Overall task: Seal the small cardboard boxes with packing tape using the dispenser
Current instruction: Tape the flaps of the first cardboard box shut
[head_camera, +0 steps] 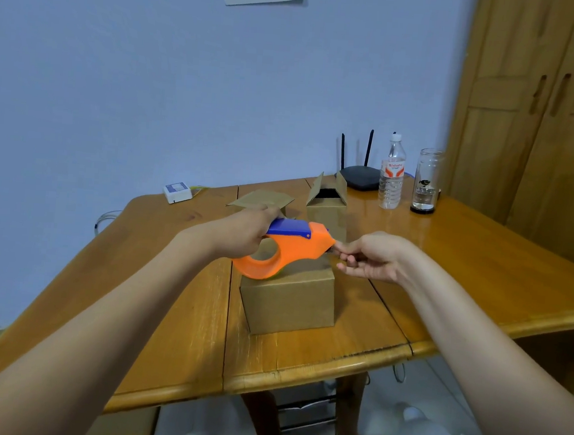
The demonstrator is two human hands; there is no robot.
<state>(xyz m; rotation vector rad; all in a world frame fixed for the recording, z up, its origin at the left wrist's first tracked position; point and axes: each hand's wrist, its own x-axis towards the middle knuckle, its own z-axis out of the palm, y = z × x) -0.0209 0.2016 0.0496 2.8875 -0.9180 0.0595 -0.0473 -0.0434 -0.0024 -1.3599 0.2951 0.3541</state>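
Observation:
An orange tape dispenser (286,251) with a blue top is held above a closed small cardboard box (289,300) near the table's front. My left hand (243,234) grips the dispenser's rear end. My right hand (371,258) pinches at the dispenser's front tip with thumb and fingers, where the tape end sits; the tape itself is too small to make out. Behind, a second small box (327,206) stands with its flaps open. A flattened cardboard piece (263,200) lies to its left.
The wooden table (481,267) also carries a black router (359,178), a clear water bottle (391,177) and a glass jar (426,183) at the back right, plus a small white device (177,191) at the back left. A wooden wardrobe (544,110) stands at right.

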